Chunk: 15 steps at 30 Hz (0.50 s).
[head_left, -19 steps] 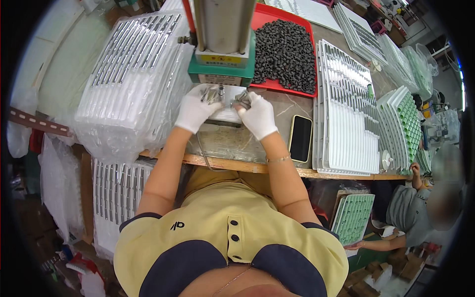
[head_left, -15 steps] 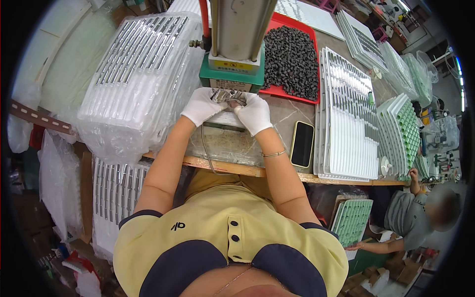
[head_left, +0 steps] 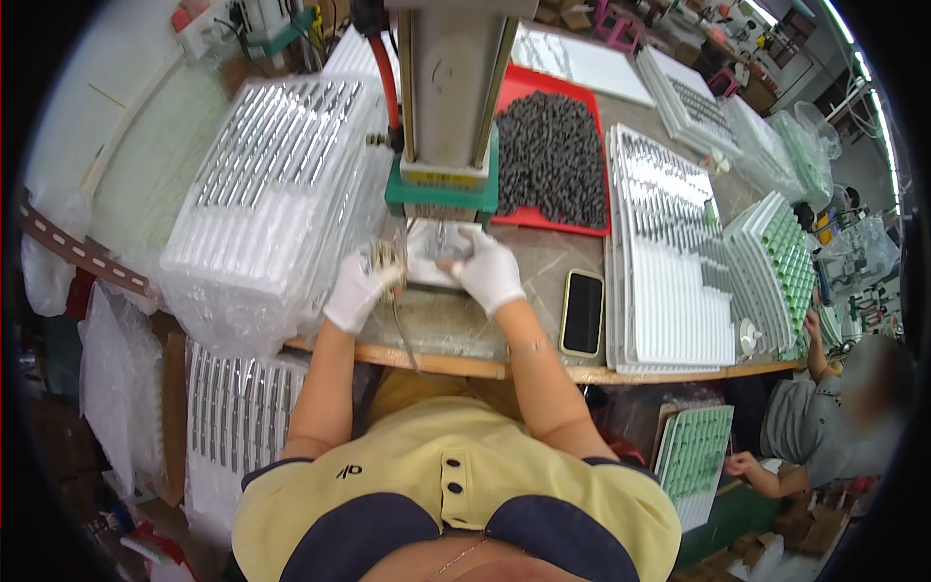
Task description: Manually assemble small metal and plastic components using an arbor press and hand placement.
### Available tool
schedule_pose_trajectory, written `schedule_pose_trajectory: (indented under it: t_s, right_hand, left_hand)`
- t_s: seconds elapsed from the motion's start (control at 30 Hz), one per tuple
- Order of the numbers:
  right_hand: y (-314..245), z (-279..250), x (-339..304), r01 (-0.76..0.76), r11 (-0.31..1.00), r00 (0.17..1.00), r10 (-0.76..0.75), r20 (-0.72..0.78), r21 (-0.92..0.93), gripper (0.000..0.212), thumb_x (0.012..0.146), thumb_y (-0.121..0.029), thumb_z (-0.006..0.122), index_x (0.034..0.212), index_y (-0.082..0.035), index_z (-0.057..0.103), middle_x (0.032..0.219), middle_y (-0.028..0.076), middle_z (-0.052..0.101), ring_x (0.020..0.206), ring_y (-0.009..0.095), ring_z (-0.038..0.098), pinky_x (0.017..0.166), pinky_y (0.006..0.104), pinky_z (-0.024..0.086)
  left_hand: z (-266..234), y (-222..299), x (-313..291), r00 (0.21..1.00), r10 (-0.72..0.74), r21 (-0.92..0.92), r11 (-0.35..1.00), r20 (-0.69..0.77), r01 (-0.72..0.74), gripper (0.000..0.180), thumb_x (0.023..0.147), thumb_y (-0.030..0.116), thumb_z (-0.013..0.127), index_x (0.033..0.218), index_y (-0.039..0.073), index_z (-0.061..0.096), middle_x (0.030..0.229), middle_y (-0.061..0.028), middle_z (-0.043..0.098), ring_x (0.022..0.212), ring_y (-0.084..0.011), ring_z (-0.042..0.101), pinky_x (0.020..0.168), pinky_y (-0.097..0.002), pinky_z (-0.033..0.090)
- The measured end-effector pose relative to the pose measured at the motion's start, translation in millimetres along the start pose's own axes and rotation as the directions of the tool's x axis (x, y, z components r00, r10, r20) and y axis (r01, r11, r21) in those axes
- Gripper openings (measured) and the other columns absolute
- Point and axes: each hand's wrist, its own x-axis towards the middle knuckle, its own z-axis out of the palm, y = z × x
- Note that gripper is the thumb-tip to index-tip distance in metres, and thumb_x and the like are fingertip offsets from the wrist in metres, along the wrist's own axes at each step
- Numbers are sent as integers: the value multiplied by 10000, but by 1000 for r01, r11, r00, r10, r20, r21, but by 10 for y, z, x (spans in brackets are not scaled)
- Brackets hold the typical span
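A bench press with a grey column (head_left: 448,87) and a green head (head_left: 441,199) stands in front of me. Below its head lies a pale base plate (head_left: 427,274), where a small shiny metal part (head_left: 444,242) shows. My right hand (head_left: 490,274), in a white glove, is closed at this part, thumb and fingertips on it; the grip is partly blurred. Left of the plate, my left hand (head_left: 357,286), also gloved, has its fingers curled around a small silvery metal piece (head_left: 386,258). A thin cable (head_left: 402,335) hangs below that hand.
A red tray (head_left: 603,194) of small black cylindrical pieces sits right of the press. Beyond a phone (head_left: 582,312) stand stacked white trays (head_left: 674,330) with metal parts and green-filled trays (head_left: 776,252). Plastic-wrapped trays (head_left: 242,233) fill the left. A co-worker (head_left: 805,417) is at right.
My hands were together under the press head; now the left has drawn away to the left with a metal piece, while the right stays at the plate. The view has shifted slightly.
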Motion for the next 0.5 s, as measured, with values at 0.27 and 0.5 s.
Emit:
schedule_pose_trajectory:
  t_s: [0.27, 0.5]
  right_hand:
    - [22, -397, -715, -51, 716, 987, -70, 144, 696, 238, 851, -39, 623, 1076, 35, 611, 953, 54, 645, 795, 77, 564, 714, 223, 469]
    - [103, -269, -926, -61, 865, 995, 13, 98, 499, 146, 850, -52, 639, 977, 16, 622, 855, 57, 671, 703, 88, 597, 650, 240, 498]
  left_hand:
    - [543, -43, -326, 949, -11, 380, 918, 316, -116, 316, 680, 210, 793, 874, 16, 635, 764, -34, 655, 692, -103, 611, 635, -270, 494]
    - [712, -12, -590, 979, 139, 625, 754, 147, -201, 283, 681, 279, 758, 772, 62, 603, 701, -135, 627, 654, -305, 611, 616, -356, 497]
